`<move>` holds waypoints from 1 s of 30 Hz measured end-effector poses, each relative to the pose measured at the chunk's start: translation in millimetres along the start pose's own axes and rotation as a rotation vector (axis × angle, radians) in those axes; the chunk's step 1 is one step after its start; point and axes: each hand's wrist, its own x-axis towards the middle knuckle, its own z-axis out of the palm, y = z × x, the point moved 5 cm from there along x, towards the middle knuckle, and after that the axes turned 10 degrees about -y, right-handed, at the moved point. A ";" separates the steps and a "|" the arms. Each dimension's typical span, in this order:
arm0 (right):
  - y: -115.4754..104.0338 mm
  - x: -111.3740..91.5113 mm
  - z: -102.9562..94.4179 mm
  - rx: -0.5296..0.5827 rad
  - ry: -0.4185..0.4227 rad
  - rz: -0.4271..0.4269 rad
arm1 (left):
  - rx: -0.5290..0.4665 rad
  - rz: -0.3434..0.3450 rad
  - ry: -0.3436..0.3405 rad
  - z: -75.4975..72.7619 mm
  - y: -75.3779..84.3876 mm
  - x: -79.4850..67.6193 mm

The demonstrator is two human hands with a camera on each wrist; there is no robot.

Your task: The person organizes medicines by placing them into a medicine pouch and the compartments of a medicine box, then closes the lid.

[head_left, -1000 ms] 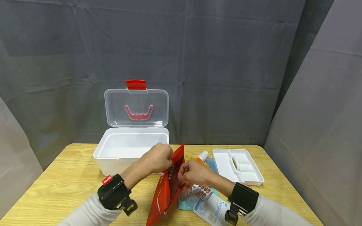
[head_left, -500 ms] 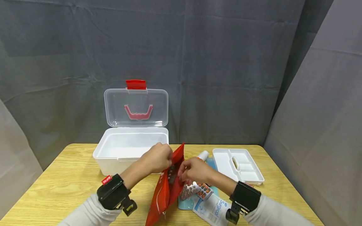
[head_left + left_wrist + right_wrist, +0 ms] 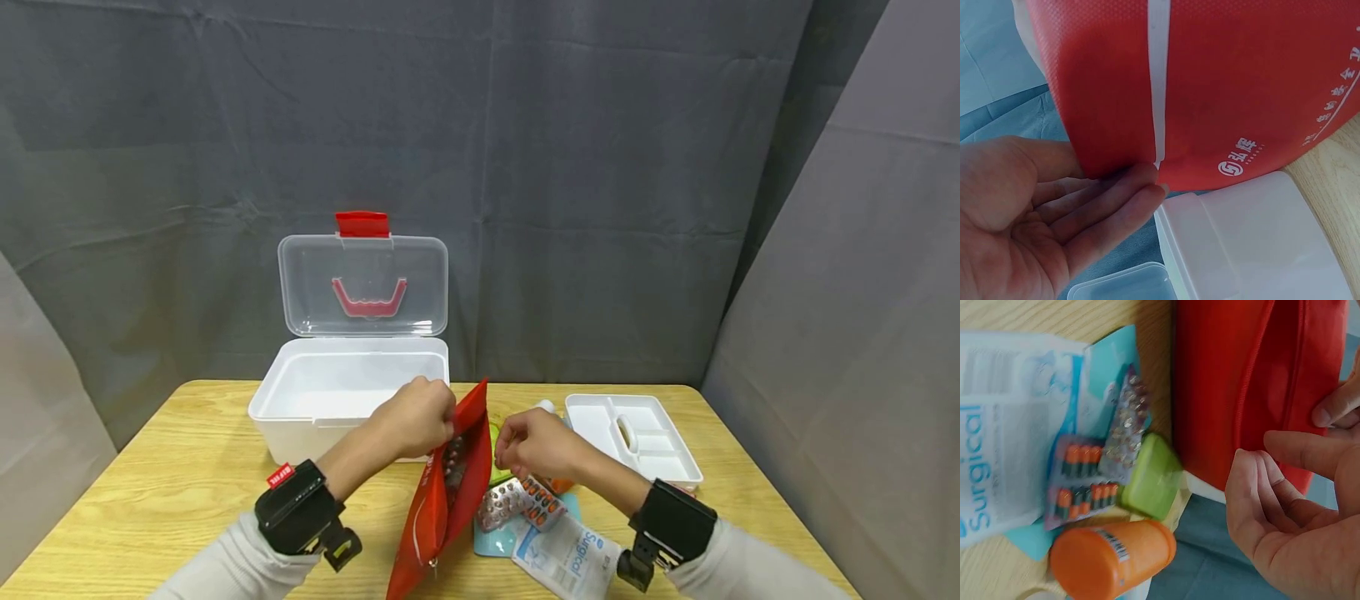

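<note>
The left hand pinches the upper edge of a red pouch, its fingers bent and closed together on the fabric. The pouch stands upright between both hands, in front of the white box, with its zipped mouth gaping; whether its bottom touches the tabletop I cannot tell. The right hand is just beside the mouth, the fingers loosely curved, with nothing in hold. Below this hand lie a silver blister pack, a pack of orange-and-dark capsules, a green case, an orange bottle and a "Surgical" packet. Farther right is a white divided tray.
</note>
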 end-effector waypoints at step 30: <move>45.9 -1.7 39.2 -0.485 0.216 0.087 | 0.000 -0.025 -0.035 2.7 -2.7 3.1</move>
